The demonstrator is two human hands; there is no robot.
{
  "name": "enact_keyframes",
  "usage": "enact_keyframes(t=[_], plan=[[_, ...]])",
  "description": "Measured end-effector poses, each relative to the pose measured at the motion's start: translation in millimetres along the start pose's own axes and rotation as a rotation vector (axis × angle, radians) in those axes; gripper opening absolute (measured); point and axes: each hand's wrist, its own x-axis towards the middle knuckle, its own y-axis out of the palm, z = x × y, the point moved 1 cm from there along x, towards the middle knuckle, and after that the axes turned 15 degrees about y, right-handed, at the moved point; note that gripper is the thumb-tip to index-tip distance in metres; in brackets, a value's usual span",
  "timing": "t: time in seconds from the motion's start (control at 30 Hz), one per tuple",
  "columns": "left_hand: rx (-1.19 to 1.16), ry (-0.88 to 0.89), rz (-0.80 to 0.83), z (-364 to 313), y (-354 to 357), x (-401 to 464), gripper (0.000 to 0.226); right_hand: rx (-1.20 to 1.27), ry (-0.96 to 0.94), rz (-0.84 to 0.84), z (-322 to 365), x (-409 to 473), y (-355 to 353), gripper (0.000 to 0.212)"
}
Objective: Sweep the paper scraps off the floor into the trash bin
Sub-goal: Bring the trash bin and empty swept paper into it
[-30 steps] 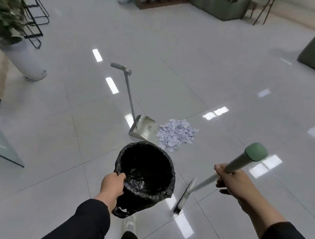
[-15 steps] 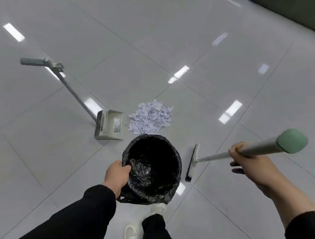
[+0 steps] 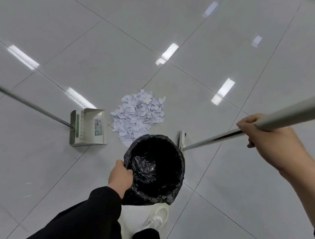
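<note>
Paper scraps (image 3: pixel 138 115), a loose heap of pale lilac-white torn pieces, lie on the glossy grey tiled floor (image 3: pixel 223 182) ahead of both hands, roughly midway between them. The nearest pieces are hidden behind the rim of the trash bin (image 3: pixel 154 170), a round container lined with a crinkled black plastic bag, so the heap's near edge cannot be made out. The left hand (image 3: pixel 120 176) grips the bin's near-left rim, fingers curled over the bag; the bin's inside is black, and what it holds cannot be told. Whether it rests on the floor or is lifted is unclear.

The right hand (image 3: pixel 269 140) is closed round the pale grey pole of a long-handled broom (image 3: pixel 208 142). The pole's upper end runs out of the picture at the right edge. The broom head, seen edge-on, sits just beyond the bin's right side, partly covered by the rim, near the scraps but apart from them.

Beyond the left hand, just left of the heap, a beige upright-handle dustpan (image 3: pixel 91 127) lies on the floor, its open mouth facing the scraps; its metal handle is cut off at the left edge. A white shoe (image 3: pixel 158 217) shows below the bin, partly hidden by it and by a dark trouser leg.
</note>
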Motion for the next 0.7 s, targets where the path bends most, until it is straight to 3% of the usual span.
enact_keyframes(t=[0.1,0.33,0.57,0.7], plan=[[0.029,0.024,0.051,15,24,46,0.010,0.068,-0.016,-0.161,12,28,22,0.017],[0.080,0.021,0.091,68,64,125,0.012,0.248,-0.114,-0.280,31,91,64,0.020],[0.060,-0.040,0.104,128,93,177,0.010,0.118,-0.201,-0.188,69,144,159,0.020],[0.020,-0.045,0.101,149,102,194,0.008,0.005,-0.092,-0.086,70,181,220,0.019]])
